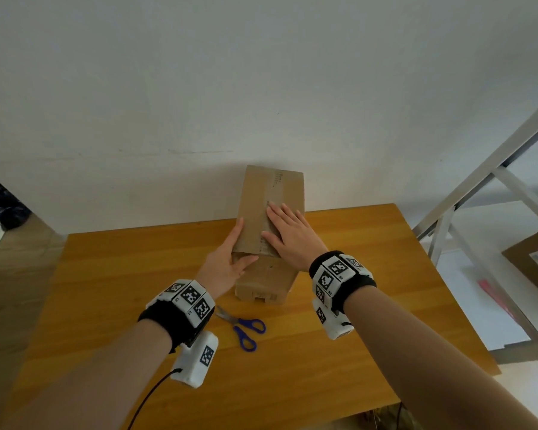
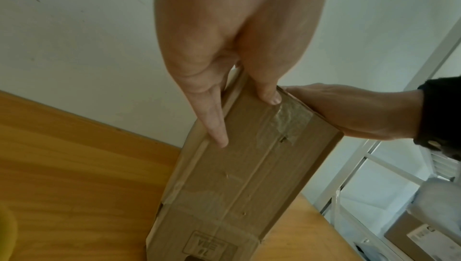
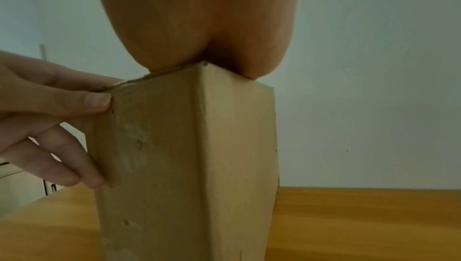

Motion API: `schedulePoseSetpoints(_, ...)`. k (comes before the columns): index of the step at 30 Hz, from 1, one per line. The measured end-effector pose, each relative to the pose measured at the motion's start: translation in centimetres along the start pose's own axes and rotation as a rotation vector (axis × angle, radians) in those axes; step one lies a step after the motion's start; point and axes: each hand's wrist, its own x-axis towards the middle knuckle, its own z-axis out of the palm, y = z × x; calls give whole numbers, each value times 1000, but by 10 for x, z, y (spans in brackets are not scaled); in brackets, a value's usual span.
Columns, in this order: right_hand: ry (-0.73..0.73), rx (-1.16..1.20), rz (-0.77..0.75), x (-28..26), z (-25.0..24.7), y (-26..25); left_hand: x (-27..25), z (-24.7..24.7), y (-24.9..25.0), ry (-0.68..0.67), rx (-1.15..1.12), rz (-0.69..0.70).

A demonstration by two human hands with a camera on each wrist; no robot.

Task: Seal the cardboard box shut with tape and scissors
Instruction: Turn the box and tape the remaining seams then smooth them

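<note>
1. On the wooden desk point(image 1: 339, 336), near its far edge and close to the wall point(image 1: 261, 72), the cardboard box point(image 1: 263, 279) stands upright.
2. Its top flap is pressed flat by the right hand point(image 1: 288, 234), whose fingers lie straight and spread over the centre seam; nothing is gripped by it. This is judged to be done so that the flaps stay shut while the seam is sealed.
3. The near upper corner is held by the left hand point(image 1: 230, 263): the thumb is laid across the front face and the fingers run up the left side, so the grip is narrow and closed on the box. The box is presumably steadied this way against tipping.
4. A strip of clear tape point(image 2: 290, 120) is seen in the left wrist view, wrinkled, over the top edge and down one face.
5. The blue-handled scissors point(image 1: 246, 328) lie untouched on the desk, just in front of the box, within easy reach.
6. No tape roll can be found in any view.
7. A printed mark sits low on one face of the box, and faint print at the flap's far end; neither can be read.
</note>
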Motion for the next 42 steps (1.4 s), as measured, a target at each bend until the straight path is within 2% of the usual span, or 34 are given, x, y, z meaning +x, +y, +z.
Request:
schedulePoseSetpoints(11, 48, 73, 36, -29, -6, 5, 3, 5, -4, 11, 61, 25)
schedulePoseSetpoints(16, 99, 377, 192, -35, -6, 4, 1, 8, -2, 34, 28, 77)
schedulePoseSetpoints(19, 48, 390, 218, -36, -3, 2, 3, 8, -3, 35, -37, 62)
schedulePoseSetpoints(25, 24, 283, 182, -38, 0, 2, 0, 7, -5, 37, -90, 46)
schedulePoseSetpoints(30, 178, 212, 121, -44, -3, -5, -4, -4, -2, 24, -102, 28)
schedulePoseSetpoints(36, 306, 300, 7, -45, -3, -42, -25, -36, -8, 105, 142, 65)
schedulePoseSetpoints(39, 280, 364, -38, -51, 7, -64, -42, -56, -25, 91, 267, 53)
schedulePoseSetpoints(42, 230, 394, -76, -55, 24, -82, -58, -69, -50, 61, 380, -31)
